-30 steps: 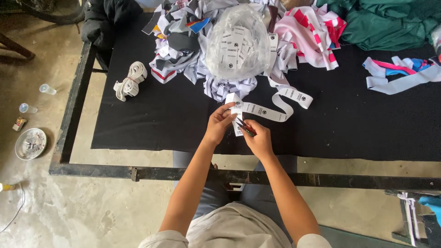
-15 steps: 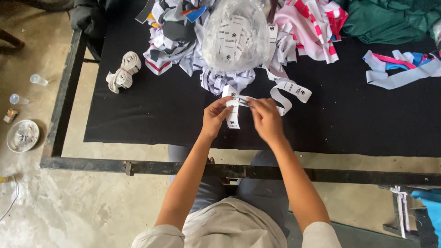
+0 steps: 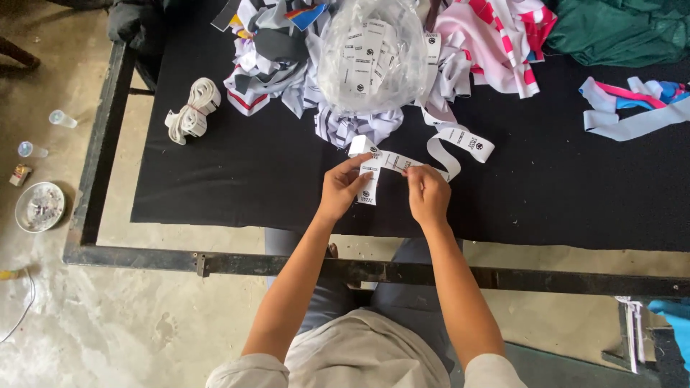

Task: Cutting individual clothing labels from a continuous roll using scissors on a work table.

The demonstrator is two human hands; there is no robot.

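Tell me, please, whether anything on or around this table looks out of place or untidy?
Nothing looks damaged or spilled. Both hands, left hand and right hand, hold a white label strip. The fabric scraps lie in a loose heap, and two plastic cups lie tipped on the floor.

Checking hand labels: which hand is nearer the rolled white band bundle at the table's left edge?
Left. The left hand is nearer the rolled white band bundle, which lies up and to its left; the right hand is farther right, both pinching the white label strip.
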